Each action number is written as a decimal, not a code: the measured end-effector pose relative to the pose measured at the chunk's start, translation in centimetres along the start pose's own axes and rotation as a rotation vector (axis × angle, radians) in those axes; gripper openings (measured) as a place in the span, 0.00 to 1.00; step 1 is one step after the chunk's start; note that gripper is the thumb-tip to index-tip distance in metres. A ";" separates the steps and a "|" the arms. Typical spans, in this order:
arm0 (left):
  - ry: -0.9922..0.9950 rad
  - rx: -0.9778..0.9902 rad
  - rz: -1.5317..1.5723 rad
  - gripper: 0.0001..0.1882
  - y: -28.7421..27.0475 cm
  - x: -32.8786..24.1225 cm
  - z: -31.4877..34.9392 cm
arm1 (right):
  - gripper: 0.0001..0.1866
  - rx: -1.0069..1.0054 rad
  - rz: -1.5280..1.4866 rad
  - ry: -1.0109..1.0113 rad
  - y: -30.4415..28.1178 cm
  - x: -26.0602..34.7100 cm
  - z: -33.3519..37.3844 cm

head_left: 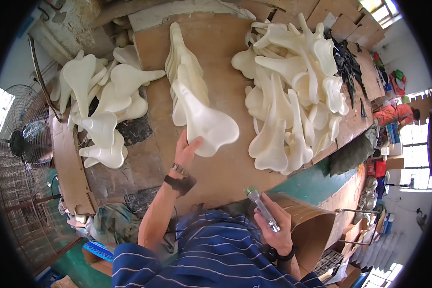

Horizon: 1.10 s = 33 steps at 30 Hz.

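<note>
My left hand (186,150) is closed on the near edge of a cream bicycle saddle pad (207,124), its wide end toward me and its narrow nose pointing away. Just behind it, a row of similar nested saddle pads (185,62) runs away across the cardboard-topped table. In front of my body, my right hand (279,223) grips a slim clear tube (263,210) with a green end and a silvery end. That tube looks like a small flashlight, tilted up to the left, apart from the pad.
Loose pads lie in a pile (96,91) on the left and a larger heap (293,96) on the right. A caged fan (24,139) stands far left. Near my right arm is an open cardboard box (317,230). Black scraps (348,67) lie beyond the right heap.
</note>
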<state>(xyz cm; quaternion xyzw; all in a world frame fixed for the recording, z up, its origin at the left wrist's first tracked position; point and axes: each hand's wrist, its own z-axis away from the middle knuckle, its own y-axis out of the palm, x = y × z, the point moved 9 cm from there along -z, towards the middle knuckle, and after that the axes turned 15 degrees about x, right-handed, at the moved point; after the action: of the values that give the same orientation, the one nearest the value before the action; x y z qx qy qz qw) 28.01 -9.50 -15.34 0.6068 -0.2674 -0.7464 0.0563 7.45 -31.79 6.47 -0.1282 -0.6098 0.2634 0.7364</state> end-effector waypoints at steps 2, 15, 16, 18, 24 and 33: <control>-0.062 0.035 0.129 0.23 2.1 -1.6 1.0 | 0.28 -0.016 -0.007 0.014 -0.3 -0.2 -0.1; -0.062 0.108 0.362 0.26 7.5 -3.4 2.2 | 0.27 0.007 0.007 0.016 0.4 -0.6 0.1; -0.065 0.108 0.369 0.26 7.7 -3.6 2.3 | 0.27 0.006 0.010 0.016 0.5 -0.7 0.1; -0.077 0.115 0.387 0.27 8.2 -3.8 2.3 | 0.28 0.004 0.013 0.011 0.6 -0.8 0.2; -0.055 0.207 0.540 0.31 7.8 -2.5 3.3 | 0.30 0.011 0.009 0.008 0.8 -0.9 -0.2; 0.204 1.116 1.182 0.11 9.6 -13.0 6.0 | 0.31 0.018 0.008 -0.013 1.2 -0.8 -0.5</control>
<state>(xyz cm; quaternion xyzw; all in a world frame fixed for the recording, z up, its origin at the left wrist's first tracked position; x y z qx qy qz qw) 23.42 -10.35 1.29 0.3692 -0.8687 -0.2918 0.1545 7.53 -31.20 5.07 -0.1224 -0.6116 0.2728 0.7325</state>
